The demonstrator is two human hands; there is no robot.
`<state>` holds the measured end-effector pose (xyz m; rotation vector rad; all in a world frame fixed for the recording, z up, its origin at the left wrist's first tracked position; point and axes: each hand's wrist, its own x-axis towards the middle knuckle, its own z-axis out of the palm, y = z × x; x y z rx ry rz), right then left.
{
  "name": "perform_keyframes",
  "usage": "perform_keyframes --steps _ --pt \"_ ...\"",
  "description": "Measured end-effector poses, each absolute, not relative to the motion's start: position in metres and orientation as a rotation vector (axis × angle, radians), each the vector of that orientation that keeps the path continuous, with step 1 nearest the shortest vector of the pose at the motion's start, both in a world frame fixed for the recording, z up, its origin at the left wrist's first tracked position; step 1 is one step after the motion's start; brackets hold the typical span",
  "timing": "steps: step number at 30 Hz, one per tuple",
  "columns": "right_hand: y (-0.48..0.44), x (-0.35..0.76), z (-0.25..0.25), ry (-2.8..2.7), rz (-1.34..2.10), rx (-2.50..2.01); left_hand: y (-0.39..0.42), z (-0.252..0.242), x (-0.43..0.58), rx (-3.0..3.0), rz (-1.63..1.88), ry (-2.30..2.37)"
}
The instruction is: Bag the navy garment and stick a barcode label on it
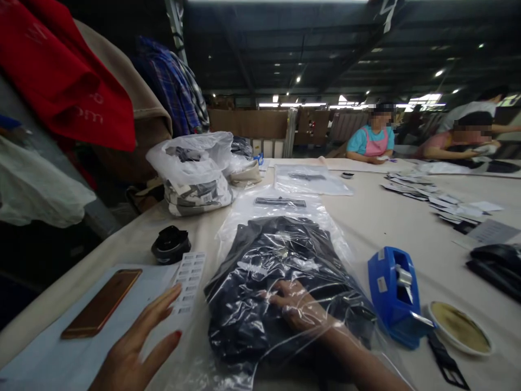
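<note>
A dark folded garment (277, 271) lies inside a clear plastic bag (285, 209) on the table in front of me. My right hand (299, 309) is inside the bag, fingers flat on the garment. My left hand (134, 347) hovers open, fingers spread, over a sheet of barcode stickers (189, 279) beside the bag. It holds nothing.
A phone (101, 303) lies on white paper at left, with a black round object (171, 244) behind it. A blue tape dispenser (394, 293) and a small dish (459, 326) sit at right. Filled bags (195, 174), labels (439, 203) and seated workers (372, 141) are farther back.
</note>
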<state>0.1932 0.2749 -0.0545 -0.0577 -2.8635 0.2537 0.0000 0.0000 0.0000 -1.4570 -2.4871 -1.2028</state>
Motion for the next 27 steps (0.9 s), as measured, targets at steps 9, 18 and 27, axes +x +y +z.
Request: perform_keyframes --steps 9,18,27 --pt "0.274 0.194 -0.057 -2.881 0.355 -0.050 0.163 -0.026 0.049 -2.160 -0.381 -2.286" --pt "0.272 0.207 -0.045 -2.831 0.435 -0.071 0.159 -0.053 0.042 -2.204 -0.223 -2.336" --pt "0.239 0.288 -0.056 -2.716 0.218 -0.242 0.161 -0.057 0.041 -2.195 -0.249 -2.312"
